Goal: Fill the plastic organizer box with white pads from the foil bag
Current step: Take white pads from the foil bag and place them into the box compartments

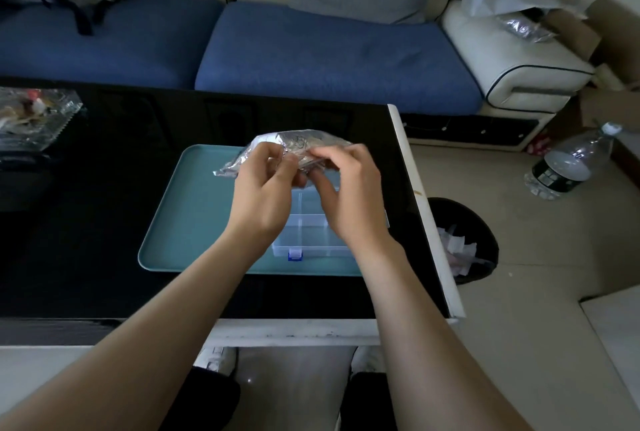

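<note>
Both hands pinch the foil bag (298,146) and hold it in the air above the far part of the tray (194,209). The left hand (266,185) has its fingers curled round the bag's near edge at the middle; the right hand (346,181) pinches the same edge just beside it, fingertips close to the left hand's. The bag is crumpled and silver, and its left end hangs out past the left hand. No pads can be made out.

Below the hands the clear box (311,236) lies open on the teal tray, its compartments showing, a blue latch (294,254) on the near side. The tray sits on a black table (86,223). Beyond the table is a blue sofa (329,56). On the floor to the right stand a bin (464,240) and a water bottle (568,164).
</note>
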The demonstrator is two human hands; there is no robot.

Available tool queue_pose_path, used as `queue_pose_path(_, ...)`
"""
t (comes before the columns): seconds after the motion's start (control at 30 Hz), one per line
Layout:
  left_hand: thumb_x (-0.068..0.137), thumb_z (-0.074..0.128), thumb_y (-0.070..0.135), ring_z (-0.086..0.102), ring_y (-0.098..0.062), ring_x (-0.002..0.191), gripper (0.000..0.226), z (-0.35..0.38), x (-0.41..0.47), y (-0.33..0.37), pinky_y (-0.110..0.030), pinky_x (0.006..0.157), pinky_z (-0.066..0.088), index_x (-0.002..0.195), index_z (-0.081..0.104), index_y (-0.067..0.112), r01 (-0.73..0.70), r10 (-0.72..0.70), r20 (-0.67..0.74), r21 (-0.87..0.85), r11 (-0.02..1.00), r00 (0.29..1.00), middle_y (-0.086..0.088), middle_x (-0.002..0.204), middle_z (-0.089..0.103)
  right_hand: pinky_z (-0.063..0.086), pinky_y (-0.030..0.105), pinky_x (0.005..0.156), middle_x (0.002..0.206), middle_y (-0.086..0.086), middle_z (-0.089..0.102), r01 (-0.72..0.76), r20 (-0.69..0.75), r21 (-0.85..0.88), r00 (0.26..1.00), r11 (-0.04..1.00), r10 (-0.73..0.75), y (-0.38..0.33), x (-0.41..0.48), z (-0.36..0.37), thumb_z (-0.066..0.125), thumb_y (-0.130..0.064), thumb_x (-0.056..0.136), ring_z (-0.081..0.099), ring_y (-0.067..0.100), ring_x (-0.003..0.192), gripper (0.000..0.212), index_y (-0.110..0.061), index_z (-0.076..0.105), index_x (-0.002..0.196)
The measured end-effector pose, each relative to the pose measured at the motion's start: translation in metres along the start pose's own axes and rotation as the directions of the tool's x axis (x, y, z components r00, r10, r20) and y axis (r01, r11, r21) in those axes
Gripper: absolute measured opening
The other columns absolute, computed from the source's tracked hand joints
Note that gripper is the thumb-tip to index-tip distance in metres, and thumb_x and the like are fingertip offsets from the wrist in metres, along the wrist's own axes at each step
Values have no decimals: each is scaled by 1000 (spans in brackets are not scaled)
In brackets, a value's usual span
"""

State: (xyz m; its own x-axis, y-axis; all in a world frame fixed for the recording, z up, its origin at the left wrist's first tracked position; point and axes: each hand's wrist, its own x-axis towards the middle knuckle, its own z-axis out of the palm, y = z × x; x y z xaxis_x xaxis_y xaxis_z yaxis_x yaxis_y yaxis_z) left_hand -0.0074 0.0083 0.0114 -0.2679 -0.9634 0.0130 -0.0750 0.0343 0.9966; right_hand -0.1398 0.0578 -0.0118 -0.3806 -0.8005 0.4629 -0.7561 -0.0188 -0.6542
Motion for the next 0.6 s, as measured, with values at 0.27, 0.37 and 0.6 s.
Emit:
queue_pose_path(0.27, 107, 52, 18, 70, -13, 79, 13, -8, -14, -6, -38, 83, 56, 114, 56, 7, -18, 15, -36, -74, 997, 999, -5, 84, 75, 46, 36, 84, 109, 2, 63, 79, -101, -85, 991, 993, -87, -11, 11, 14, 62, -7, 89, 56, 24, 102, 13, -13, 73, 93)
queue_pose_path(0.37, 98, 56, 8, 71, -33, 84, 24, -7, -7, -7, -55, 88, 57, 118, 48, 17, -74, 73, -47, -29, 997, 996, -13, 91, 76, 41, 20, 77, 103, 3, 63, 19, -102, -34, 995, 999, -23, -18, 15, 19, 61, -1, 89, 59, 24, 98, 16, -11, 72, 93)
queue_pose_path(0.6, 101, 62, 16, 73, -18, 79, 27, 3, 3, -14, -43, 77, 57, 125, 54, 28, -239, 248, -25, 198, 951, 968, 2, 84, 75, 37, 1, 84, 107, 6, 58, -53, -122, -60, 992, 997, 45, -9, 21, 14, 75, 0, 88, 59, 18, 94, 18, -14, 79, 99)
